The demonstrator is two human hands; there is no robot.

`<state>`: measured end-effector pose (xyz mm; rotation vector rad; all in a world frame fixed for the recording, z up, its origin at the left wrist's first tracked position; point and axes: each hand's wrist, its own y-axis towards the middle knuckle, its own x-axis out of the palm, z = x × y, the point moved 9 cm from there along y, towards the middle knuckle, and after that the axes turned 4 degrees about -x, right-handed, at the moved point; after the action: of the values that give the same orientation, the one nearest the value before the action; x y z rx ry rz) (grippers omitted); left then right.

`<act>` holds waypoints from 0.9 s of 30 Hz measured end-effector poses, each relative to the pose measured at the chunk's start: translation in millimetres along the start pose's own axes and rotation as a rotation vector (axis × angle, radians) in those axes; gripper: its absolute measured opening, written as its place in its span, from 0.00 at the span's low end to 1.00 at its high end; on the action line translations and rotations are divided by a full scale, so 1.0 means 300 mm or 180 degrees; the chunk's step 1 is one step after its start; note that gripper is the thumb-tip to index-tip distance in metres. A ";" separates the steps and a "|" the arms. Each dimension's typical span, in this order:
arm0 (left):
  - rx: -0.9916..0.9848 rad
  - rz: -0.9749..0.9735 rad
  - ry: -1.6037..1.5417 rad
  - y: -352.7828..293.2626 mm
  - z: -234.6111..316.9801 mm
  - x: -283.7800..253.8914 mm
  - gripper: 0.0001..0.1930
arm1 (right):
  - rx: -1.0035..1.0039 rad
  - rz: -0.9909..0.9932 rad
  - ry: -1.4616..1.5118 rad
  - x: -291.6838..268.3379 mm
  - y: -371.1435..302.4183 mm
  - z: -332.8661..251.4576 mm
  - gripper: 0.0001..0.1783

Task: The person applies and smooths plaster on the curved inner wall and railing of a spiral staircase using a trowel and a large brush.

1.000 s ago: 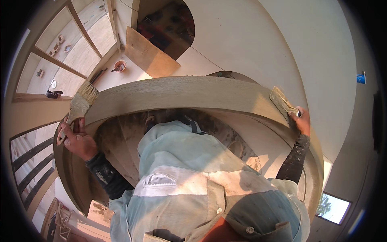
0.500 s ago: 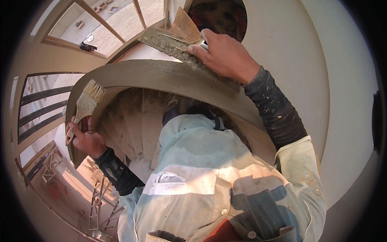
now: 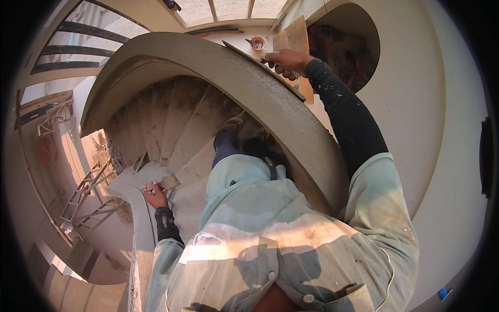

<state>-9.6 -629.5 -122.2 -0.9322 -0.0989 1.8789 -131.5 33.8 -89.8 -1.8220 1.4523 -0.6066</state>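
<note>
My left hand (image 3: 155,195) is closed around a paintbrush (image 3: 170,182) with pale bristles, low down beside the stairs. Up and to the right, my right hand (image 3: 289,62) grips the handle of a plastering trowel (image 3: 265,70). Its long blade is seen nearly edge-on, along the outer side of the curved stair wall (image 3: 208,54). Whether the blade touches the wall, I cannot tell. Grey, damp-looking plaster covers the wall's top.
Winding steps (image 3: 171,106) lie inside the curved wall, where my feet stand. Beyond the trowel are a small orange-rimmed bucket (image 3: 257,43) and a wooden board (image 3: 292,37). A ladder-like metal frame (image 3: 86,200) stands at lower left, past a low wall edge (image 3: 136,208).
My left hand has lowered the brush from beside the curved wall toward the steps. My right hand has moved the trowel to the wall's outer side, turning its blade. The view has shifted.
</note>
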 end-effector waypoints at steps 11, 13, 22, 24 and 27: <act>-0.1111 0.0300 0.0032 -0.230 -0.611 -0.180 0.16 | 0.1016 -0.0054 -0.0405 -0.022 -0.304 0.387 0.21; -0.1107 0.0178 -0.0004 -0.178 -0.568 -0.123 0.16 | 0.0936 0.0072 -0.0069 -0.038 -0.333 0.374 0.19; -0.0164 -0.0366 -0.0386 0.036 -0.128 0.215 0.13 | 0.1163 0.0131 -0.1021 -0.064 -0.512 0.351 0.24; -0.0025 -0.0426 -0.0404 0.039 -0.074 0.257 0.13 | 0.0628 0.0764 -0.2858 -0.180 -0.559 0.285 0.27; 0.0193 -0.0332 -0.0136 0.041 -0.060 0.244 0.13 | -0.0006 0.2092 -0.2863 -0.311 -0.724 0.149 0.24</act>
<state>-22.5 -582.5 -181.2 -0.8302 -0.1136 1.7959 13.6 158.1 56.1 -1.2076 1.2551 0.4934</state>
